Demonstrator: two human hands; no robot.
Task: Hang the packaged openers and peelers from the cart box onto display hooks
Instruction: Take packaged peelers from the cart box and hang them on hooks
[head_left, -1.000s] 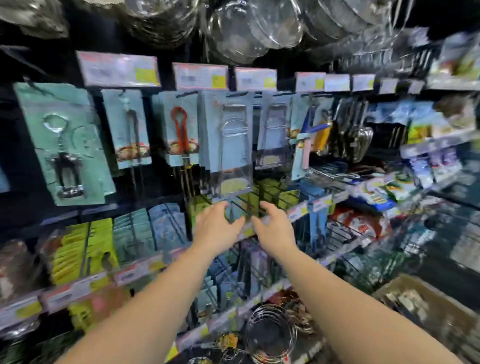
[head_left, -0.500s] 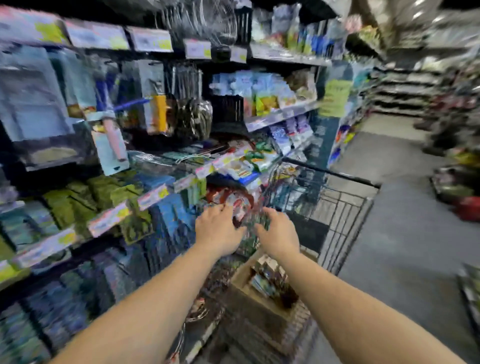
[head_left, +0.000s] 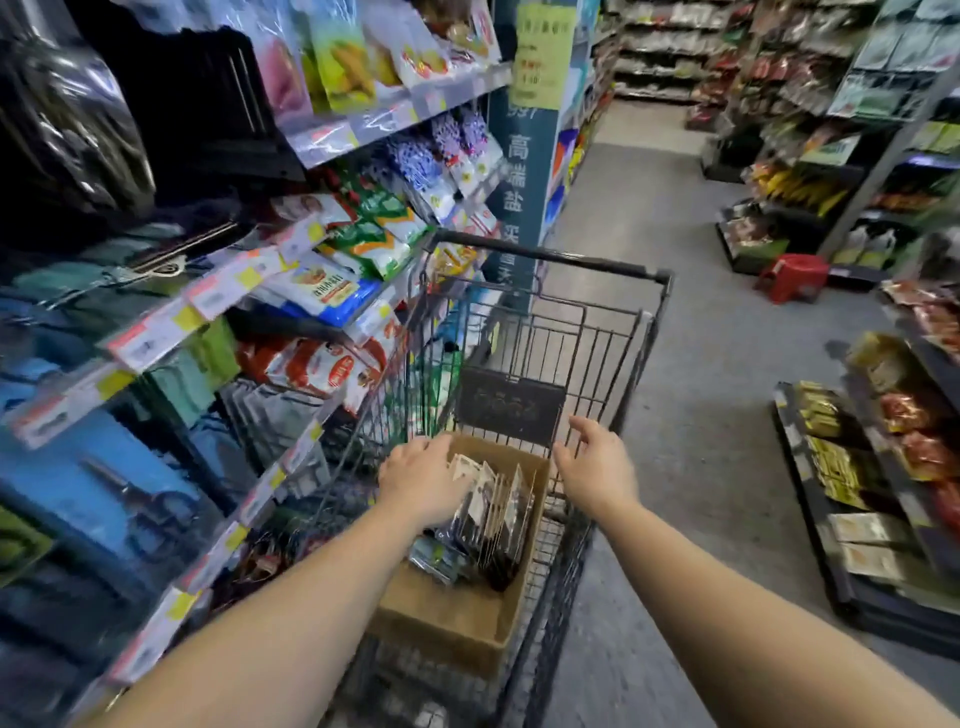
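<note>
A brown cardboard box (head_left: 457, 618) stands in the wire shopping cart (head_left: 592, 364). Inside it, several packaged openers and peelers (head_left: 493, 514) stand upright on their edges. My left hand (head_left: 423, 480) reaches into the box's far left corner, with its fingers over the tops of the packages; whether it holds one is hidden. My right hand (head_left: 597, 462) hovers above the box's right rim, fingers spread and holding nothing. The display hooks with hung packages (head_left: 78, 135) are blurred at the upper left.
Shelves of bagged goods (head_left: 363, 244) with price-tag rails run along the left, close beside the cart. The grey aisle floor (head_left: 691, 332) opens to the right. A red stool (head_left: 792, 275) and low racks of packets (head_left: 852, 467) line the right side.
My view has swung from the display hooks right and down to the cart. Both hands have dropped from the hanging packages to the box, the left one reaching in.
</note>
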